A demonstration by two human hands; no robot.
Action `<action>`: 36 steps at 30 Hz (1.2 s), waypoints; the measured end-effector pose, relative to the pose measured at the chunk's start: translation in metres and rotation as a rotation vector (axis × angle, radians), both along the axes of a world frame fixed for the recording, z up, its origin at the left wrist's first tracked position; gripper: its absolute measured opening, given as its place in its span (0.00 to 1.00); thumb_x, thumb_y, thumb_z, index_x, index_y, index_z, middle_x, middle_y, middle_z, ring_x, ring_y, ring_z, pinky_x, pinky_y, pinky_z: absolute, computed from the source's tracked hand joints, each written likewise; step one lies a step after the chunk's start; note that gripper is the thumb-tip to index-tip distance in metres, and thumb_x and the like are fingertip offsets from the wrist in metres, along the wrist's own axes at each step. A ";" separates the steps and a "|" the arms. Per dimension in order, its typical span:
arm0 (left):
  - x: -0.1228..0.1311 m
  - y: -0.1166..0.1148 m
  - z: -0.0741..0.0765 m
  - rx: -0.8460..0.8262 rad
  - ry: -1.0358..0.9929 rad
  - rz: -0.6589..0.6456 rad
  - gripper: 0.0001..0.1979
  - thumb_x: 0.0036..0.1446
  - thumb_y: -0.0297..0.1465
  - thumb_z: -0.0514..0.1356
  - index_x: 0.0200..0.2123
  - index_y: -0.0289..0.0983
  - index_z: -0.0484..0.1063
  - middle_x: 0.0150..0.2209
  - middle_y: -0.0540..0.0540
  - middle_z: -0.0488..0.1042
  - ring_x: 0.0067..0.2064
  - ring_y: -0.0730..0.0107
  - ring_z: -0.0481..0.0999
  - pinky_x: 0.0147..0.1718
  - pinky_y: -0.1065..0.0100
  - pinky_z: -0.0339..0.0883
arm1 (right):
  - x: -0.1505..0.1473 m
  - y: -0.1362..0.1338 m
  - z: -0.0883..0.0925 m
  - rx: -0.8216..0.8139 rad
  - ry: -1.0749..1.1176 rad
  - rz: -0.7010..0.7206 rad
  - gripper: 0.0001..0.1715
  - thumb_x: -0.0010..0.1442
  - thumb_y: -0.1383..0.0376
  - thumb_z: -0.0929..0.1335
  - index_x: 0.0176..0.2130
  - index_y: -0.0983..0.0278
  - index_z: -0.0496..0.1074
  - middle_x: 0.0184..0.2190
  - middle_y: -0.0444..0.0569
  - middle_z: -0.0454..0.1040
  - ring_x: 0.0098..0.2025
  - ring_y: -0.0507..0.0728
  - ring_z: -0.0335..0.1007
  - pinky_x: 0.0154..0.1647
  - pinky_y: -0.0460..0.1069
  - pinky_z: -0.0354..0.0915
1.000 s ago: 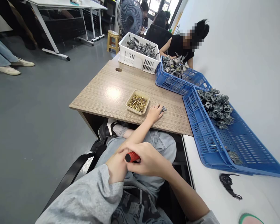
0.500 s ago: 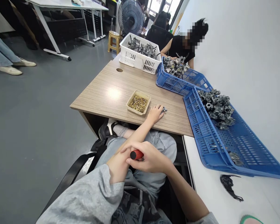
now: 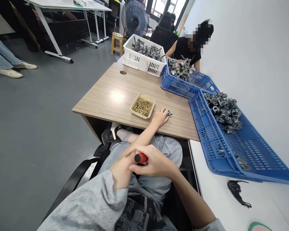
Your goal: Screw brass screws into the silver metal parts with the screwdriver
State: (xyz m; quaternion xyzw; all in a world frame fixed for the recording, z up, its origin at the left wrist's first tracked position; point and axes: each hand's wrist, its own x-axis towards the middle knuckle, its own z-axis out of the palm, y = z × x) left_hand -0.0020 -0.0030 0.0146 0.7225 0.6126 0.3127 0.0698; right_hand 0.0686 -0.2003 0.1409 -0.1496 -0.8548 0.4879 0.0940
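My left hand (image 3: 160, 118) rests on the wooden desk (image 3: 98, 91) near its front edge, its fingers over a small grey metal part (image 3: 169, 113) that they partly hide. Just left of that hand stands a cream tray (image 3: 133, 112) of brass-coloured screws (image 3: 142, 107). Closer to me, above my lap, my right hand (image 3: 156, 163) is wrapped round a red handle (image 3: 143, 158) with a black end. It lies against my left forearm; the tool's far end is hidden.
A white crate (image 3: 141, 64) and two blue crates (image 3: 177, 87) (image 3: 214, 157) of metal parts line the desk's back and right. A black piece (image 3: 237, 192) lies on the white surface (image 3: 214, 199). Beyond the crates sits a person in black (image 3: 183, 48); a fan (image 3: 135, 20) stands behind.
My right hand has shifted very slightly up with the red handle. My left hand stays on the metal part.
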 end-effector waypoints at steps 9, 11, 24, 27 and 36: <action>0.000 -0.004 0.005 -0.052 -0.054 0.042 0.26 0.69 0.44 0.58 0.68 0.56 0.61 0.63 0.43 0.73 0.61 0.45 0.63 0.62 0.43 0.56 | -0.002 -0.003 0.004 0.030 -0.046 -0.021 0.19 0.58 0.68 0.72 0.50 0.58 0.76 0.38 0.41 0.80 0.33 0.52 0.70 0.36 0.46 0.63; 0.000 -0.004 0.005 -0.049 -0.054 0.045 0.26 0.68 0.45 0.59 0.67 0.56 0.62 0.62 0.43 0.73 0.62 0.45 0.63 0.63 0.43 0.55 | -0.003 -0.006 0.007 0.057 -0.082 -0.046 0.18 0.58 0.68 0.71 0.49 0.58 0.76 0.34 0.40 0.78 0.31 0.53 0.69 0.35 0.46 0.63; 0.000 -0.008 0.005 -0.036 -0.049 0.021 0.22 0.71 0.40 0.56 0.66 0.50 0.61 0.61 0.38 0.73 0.61 0.44 0.66 0.62 0.44 0.58 | -0.007 -0.015 0.015 0.120 -0.167 -0.081 0.19 0.58 0.68 0.71 0.49 0.55 0.74 0.32 0.39 0.76 0.34 0.55 0.72 0.38 0.48 0.62; 0.000 -0.007 0.009 -0.032 -0.052 0.008 0.22 0.72 0.40 0.55 0.66 0.43 0.61 0.61 0.35 0.72 0.61 0.44 0.68 0.60 0.47 0.60 | -0.004 -0.011 0.013 0.035 -0.135 -0.053 0.20 0.58 0.65 0.74 0.51 0.56 0.73 0.32 0.37 0.74 0.31 0.52 0.69 0.35 0.46 0.61; -0.002 -0.084 -0.008 -0.047 -0.059 0.035 0.28 0.66 0.50 0.59 0.67 0.55 0.60 0.61 0.42 0.73 0.64 0.43 0.65 0.62 0.39 0.58 | -0.003 -0.006 0.011 -0.020 -0.110 -0.025 0.18 0.59 0.66 0.74 0.50 0.58 0.74 0.26 0.34 0.67 0.27 0.51 0.62 0.33 0.46 0.59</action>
